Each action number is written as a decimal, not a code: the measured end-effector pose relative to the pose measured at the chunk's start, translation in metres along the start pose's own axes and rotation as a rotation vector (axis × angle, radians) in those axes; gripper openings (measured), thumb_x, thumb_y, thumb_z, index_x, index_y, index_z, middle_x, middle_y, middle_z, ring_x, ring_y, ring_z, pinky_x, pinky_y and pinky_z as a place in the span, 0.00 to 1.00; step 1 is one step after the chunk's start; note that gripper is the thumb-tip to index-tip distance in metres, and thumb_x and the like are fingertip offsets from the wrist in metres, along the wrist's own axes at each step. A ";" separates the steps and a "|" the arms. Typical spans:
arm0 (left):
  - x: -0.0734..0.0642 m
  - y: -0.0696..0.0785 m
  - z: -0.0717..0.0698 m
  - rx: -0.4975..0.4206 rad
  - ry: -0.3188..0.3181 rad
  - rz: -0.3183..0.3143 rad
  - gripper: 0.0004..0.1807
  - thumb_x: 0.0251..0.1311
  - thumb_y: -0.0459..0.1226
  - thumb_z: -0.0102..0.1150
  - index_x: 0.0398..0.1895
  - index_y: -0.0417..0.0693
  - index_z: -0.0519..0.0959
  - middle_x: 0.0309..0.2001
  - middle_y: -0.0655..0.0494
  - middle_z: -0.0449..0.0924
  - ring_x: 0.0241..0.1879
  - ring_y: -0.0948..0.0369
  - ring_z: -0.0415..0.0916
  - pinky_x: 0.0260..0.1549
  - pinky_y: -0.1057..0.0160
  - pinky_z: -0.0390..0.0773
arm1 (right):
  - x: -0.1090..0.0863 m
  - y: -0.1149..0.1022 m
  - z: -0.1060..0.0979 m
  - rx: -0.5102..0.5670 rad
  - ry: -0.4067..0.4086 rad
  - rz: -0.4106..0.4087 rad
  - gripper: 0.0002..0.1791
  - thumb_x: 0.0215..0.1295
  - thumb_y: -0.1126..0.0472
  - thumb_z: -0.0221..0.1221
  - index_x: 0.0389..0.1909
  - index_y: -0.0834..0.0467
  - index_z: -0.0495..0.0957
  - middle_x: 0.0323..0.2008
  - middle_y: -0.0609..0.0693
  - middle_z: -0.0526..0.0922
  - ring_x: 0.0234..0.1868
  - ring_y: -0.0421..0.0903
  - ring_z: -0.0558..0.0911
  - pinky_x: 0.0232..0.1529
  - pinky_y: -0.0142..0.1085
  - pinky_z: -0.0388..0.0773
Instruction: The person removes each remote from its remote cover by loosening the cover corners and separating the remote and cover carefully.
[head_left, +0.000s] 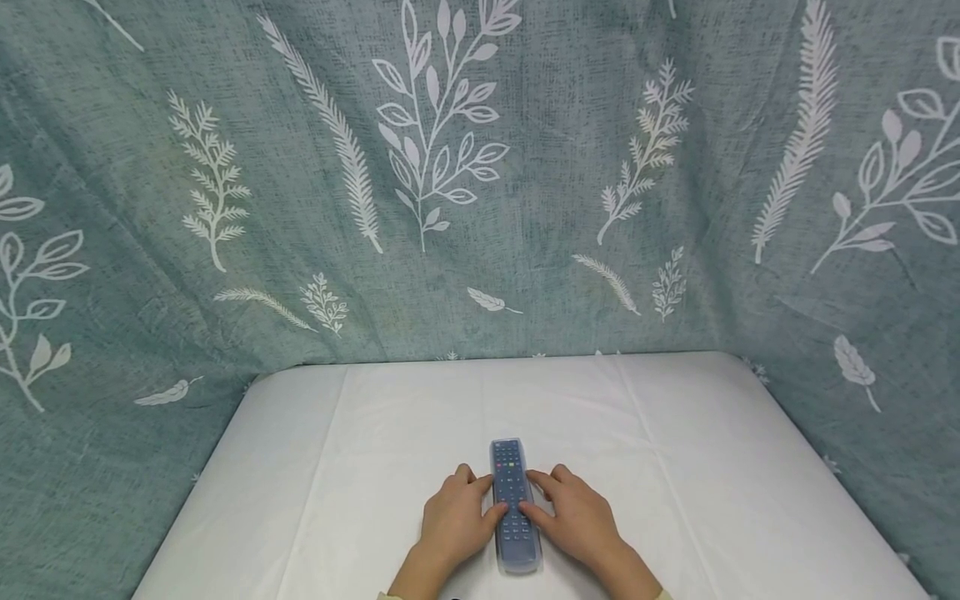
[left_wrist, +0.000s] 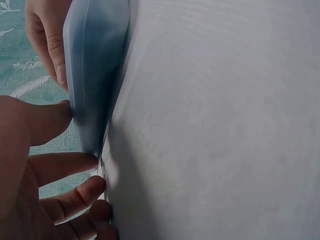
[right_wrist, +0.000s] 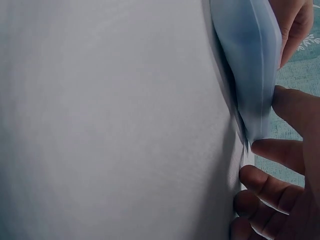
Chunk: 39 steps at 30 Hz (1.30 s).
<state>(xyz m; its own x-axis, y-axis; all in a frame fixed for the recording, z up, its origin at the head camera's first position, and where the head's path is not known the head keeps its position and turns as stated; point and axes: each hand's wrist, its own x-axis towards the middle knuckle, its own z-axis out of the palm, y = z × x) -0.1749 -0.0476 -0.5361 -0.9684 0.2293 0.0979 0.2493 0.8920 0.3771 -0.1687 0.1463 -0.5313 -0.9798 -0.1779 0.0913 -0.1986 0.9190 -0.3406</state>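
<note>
A dark remote control (head_left: 509, 485) in a clear bluish cover lies lengthwise on the white table, its buttons facing up. My left hand (head_left: 454, 518) grips its left edge, the thumb over the button face and the index finger against the side. From the right, my right hand (head_left: 579, 518) holds the opposite edge in much the same way. In the left wrist view the covered remote (left_wrist: 95, 65) is seen from its side, between thumb and index finger. The right wrist view shows its other side (right_wrist: 255, 65); the remaining fingers are bent near the tabletop.
A white cloth with fold lines covers the table (head_left: 390, 425). Behind it and along both sides hangs a green curtain (head_left: 540, 275) with white leaf patterns. The table's far edge meets this curtain.
</note>
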 end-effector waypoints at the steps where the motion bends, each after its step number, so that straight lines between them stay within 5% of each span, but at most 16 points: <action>1: 0.000 0.000 0.000 0.001 -0.001 0.000 0.29 0.58 0.57 0.64 0.57 0.49 0.83 0.33 0.60 0.72 0.27 0.67 0.61 0.18 0.71 0.63 | 0.000 0.000 0.000 -0.001 0.000 -0.001 0.31 0.60 0.34 0.62 0.59 0.47 0.81 0.28 0.38 0.67 0.24 0.34 0.62 0.20 0.27 0.60; 29: -0.002 0.001 0.001 -0.033 0.002 0.015 0.30 0.58 0.56 0.65 0.60 0.50 0.81 0.33 0.61 0.72 0.26 0.69 0.61 0.18 0.73 0.64 | -0.002 0.004 0.004 0.054 0.022 0.022 0.31 0.59 0.36 0.64 0.60 0.46 0.80 0.30 0.38 0.73 0.25 0.33 0.66 0.23 0.26 0.65; 39: -0.003 -0.001 0.000 -0.074 0.044 0.014 0.31 0.59 0.55 0.65 0.63 0.52 0.79 0.32 0.64 0.73 0.25 0.71 0.62 0.18 0.74 0.64 | -0.002 -0.001 0.004 0.199 0.061 0.052 0.30 0.60 0.43 0.67 0.62 0.48 0.79 0.29 0.37 0.75 0.22 0.32 0.64 0.20 0.26 0.62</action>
<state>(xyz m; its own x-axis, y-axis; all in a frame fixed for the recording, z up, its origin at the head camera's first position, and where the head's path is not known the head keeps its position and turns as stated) -0.1722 -0.0491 -0.5366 -0.9642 0.2233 0.1432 0.2641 0.8571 0.4423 -0.1670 0.1440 -0.5343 -0.9868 -0.1049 0.1236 -0.1546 0.8379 -0.5234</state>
